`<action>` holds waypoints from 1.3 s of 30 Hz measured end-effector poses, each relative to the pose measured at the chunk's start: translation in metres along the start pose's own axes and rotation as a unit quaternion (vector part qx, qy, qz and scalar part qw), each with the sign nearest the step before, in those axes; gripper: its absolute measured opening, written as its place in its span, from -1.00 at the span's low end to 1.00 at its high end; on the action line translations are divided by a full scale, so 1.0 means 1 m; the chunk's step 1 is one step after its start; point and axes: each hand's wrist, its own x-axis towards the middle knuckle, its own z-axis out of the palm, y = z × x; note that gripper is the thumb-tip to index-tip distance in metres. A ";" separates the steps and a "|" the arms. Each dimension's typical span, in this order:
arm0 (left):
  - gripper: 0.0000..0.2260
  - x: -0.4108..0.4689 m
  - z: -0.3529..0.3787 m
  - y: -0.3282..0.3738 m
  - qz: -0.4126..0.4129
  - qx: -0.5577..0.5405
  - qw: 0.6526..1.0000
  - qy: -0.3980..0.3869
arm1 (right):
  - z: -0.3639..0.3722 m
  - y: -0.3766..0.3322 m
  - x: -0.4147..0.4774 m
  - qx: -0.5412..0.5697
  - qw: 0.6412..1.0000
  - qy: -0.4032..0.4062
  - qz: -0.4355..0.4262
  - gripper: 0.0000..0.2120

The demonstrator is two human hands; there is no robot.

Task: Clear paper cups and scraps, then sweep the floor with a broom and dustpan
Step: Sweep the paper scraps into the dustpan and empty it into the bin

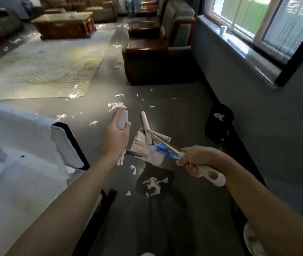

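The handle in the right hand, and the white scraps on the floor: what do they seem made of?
The handle looks like polished metal tube, since it shines, with a matt pale plastic grip where the right hand holds it. The scraps look like torn paper: thin, white, ragged.

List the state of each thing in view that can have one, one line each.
Left hand: grips a white handle.
Right hand: grips a metal-shafted handle.
Dustpan: holds white scraps.
Paper scraps: scattered on the floor, unswept.
Black bin: open, a scrap inside.
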 end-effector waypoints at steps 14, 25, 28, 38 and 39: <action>-0.62 0.277 0.099 -0.022 0.066 0.042 0.997 -0.025 | -0.125 -0.185 0.161 0.048 0.999 -0.007 -0.025 -0.78; -0.60 0.417 0.215 0.005 0.061 -0.005 0.996 -0.071 | -0.245 -0.248 0.200 0.113 0.990 0.083 -0.022 -0.77; -0.60 0.454 0.243 0.010 0.082 -0.013 0.992 -0.100 | -0.266 -0.266 0.213 0.150 0.984 0.095 -0.016 -0.78; -0.58 0.601 0.305 -0.016 0.137 -0.109 0.959 -0.224 | -0.263 -0.344 0.283 0.252 0.951 0.180 0.009 -0.82; -0.58 0.617 0.308 -0.022 0.153 -0.106 0.952 -0.243 | -0.254 -0.352 0.293 0.272 0.942 0.198 0.003 -0.81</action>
